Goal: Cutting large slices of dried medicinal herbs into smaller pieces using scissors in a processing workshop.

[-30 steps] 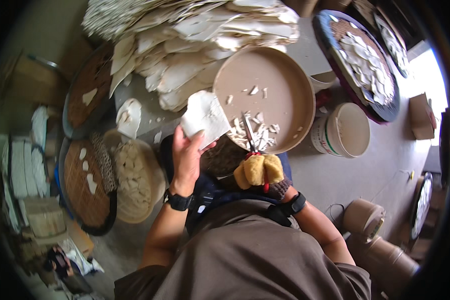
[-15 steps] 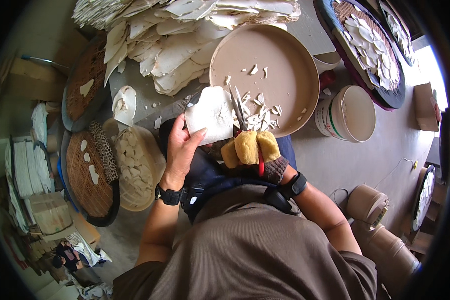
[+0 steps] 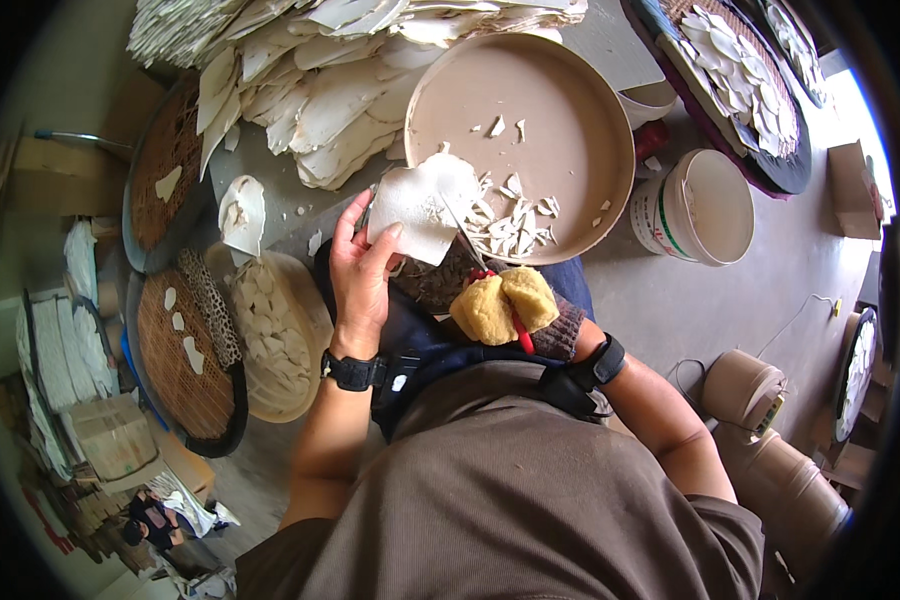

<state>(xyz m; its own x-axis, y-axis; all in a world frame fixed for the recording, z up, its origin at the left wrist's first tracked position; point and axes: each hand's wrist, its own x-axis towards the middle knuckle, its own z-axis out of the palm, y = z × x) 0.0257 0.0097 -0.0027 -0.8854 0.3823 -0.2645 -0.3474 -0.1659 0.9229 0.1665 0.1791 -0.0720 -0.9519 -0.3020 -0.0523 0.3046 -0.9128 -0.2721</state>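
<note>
My left hand [image 3: 362,265] pinches the lower left edge of a thin, stiff white sheet [image 3: 415,215] with an uneven outline, thumb on top. My right hand [image 3: 530,312], in a brown knitted glove with thick yellow sponge pads around the fingers, is closed on scissors [image 3: 467,243] with red handles. Their blades point up and left and meet the sheet's right part; the fingers are mostly hidden by the pads. Just beyond, a large round tan basin [image 3: 530,100] holds a heap of narrow white offcuts [image 3: 510,225] near its front rim.
A tall stack of white sheets [image 3: 340,110] stands behind, left of the basin. At left are a tub of white pieces [image 3: 270,330] and woven trays [image 3: 185,350]. To the right are a white bucket [image 3: 715,205] and a tray of white pieces [image 3: 740,80].
The scissors have swung leftward, from beside the sheet with blades spread to against its right part. The left hand has tilted the sheet. The whole view has shifted slightly.
</note>
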